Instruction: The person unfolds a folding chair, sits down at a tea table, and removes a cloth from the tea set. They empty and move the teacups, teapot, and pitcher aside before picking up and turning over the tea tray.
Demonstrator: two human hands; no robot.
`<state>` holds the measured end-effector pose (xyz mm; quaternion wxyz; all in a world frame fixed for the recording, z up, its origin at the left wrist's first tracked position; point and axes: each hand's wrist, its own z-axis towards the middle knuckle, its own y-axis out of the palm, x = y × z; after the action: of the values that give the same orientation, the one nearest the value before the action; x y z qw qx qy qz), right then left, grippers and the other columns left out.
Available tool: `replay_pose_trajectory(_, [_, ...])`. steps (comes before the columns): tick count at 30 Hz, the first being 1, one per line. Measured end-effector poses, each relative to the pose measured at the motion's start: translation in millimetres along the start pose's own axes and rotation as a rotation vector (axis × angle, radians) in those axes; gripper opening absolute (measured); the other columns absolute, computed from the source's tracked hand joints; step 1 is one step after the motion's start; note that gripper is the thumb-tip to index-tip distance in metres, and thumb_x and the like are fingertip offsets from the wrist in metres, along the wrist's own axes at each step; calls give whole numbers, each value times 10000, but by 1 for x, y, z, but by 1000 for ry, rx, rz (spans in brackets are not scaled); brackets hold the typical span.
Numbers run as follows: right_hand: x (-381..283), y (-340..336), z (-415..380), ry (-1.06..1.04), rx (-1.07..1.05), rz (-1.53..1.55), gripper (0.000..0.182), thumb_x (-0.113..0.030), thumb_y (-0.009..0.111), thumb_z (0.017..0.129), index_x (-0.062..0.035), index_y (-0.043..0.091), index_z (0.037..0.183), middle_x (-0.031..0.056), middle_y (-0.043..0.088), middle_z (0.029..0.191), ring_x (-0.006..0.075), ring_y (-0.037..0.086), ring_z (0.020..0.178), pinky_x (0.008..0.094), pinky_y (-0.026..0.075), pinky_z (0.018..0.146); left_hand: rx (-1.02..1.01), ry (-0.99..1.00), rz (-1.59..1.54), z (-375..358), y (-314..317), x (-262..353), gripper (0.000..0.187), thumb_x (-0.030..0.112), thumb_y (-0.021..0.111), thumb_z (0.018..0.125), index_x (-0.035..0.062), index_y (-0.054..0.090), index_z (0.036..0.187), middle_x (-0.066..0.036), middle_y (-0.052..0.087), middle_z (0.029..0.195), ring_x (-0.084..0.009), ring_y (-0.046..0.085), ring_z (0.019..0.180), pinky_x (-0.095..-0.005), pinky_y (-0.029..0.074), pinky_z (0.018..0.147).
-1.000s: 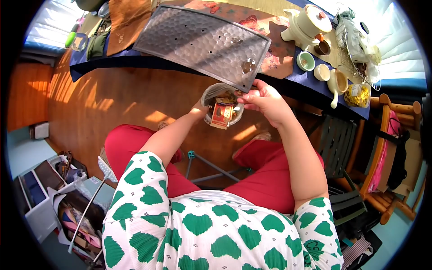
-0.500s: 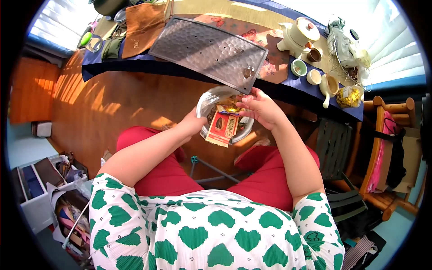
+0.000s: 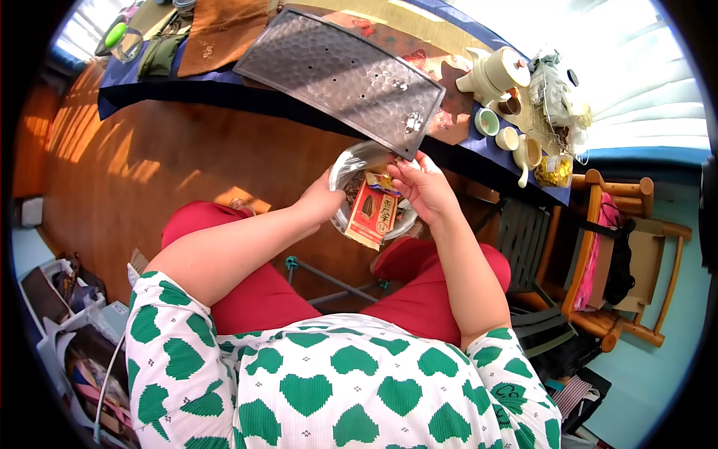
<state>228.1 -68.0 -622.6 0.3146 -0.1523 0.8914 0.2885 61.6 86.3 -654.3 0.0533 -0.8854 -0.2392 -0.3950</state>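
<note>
A round trash bin [image 3: 348, 166] with a clear liner is between my knees, under the near corner of a dark grey stone-look tea tray [image 3: 321, 71]. My left hand [image 3: 320, 200] is closed on the bin's left rim, its fingertips partly hidden. In the bin's mouth leans a red and tan packet with a seed picture [image 3: 372, 213]. A shiny gold and blue wrapper [image 3: 381, 182] lies just above it. My right hand [image 3: 425, 187] is at the bin's right rim, below the tray corner, thumb and fingers drawn together; what they pinch is too small to make out.
The tray juts past the table's blue cloth [image 3: 179, 86]. At right on the table are a white teapot [image 3: 502, 73], small cups [image 3: 506, 138] and a jar of yellow pieces [image 3: 553, 170]. A dark folding chair [image 3: 522, 236] and wooden chair [image 3: 591, 262] stand right.
The whole view has shifted, with most of the scene moving left. My right fingers have drawn closer together over the bin's edge. My left hand stays on the rim.
</note>
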Motion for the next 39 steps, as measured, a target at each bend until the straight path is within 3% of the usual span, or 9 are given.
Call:
replay_pose_trajectory(2, [0,-2,4,-10,6,-10,467,-24,624,933,-22,394,1339,114,632,1198,185,684,1014,256,589,750,-16,29,-1,1,0,1,675,-68,455,829,80,379,1483,-124,587,1314,-220,559,1192,-327,453,986])
replay_pose_trajectory(6, [0,-12,15,-3,-4,-50,417,15,612,921,-11,380,1266,144,629,1099,249,692,1012,283,614,784,38,51,63,9,-2,-7,652,-65,453,838,69,390,1473,-133,590,1299,-226,554,1197,-333,433,1014])
replay_pose_trajectory(16, [-9,-13,14,-8,-80,-27,407,36,659,893,-24,381,1185,182,651,1093,258,703,980,329,607,837,39,26,44,13,-4,4,652,-47,476,843,53,368,1478,-122,589,1293,-212,552,1190,-324,431,1007])
replay_pose_trajectory(31, [7,-9,21,-85,33,6,352,51,683,878,-47,378,1024,188,654,1027,275,704,952,363,602,855,-1,47,-79,10,-3,1,672,-50,492,822,49,364,1475,-100,589,1281,-194,555,1171,-312,434,1000])
replay_pose_trajectory(39, [-4,-5,12,-24,-58,-25,412,-2,670,913,-2,431,1248,129,639,1126,214,689,1004,314,601,870,13,32,-61,9,-7,3,686,-55,490,817,55,358,1481,-106,578,1308,-196,545,1194,-313,424,1013])
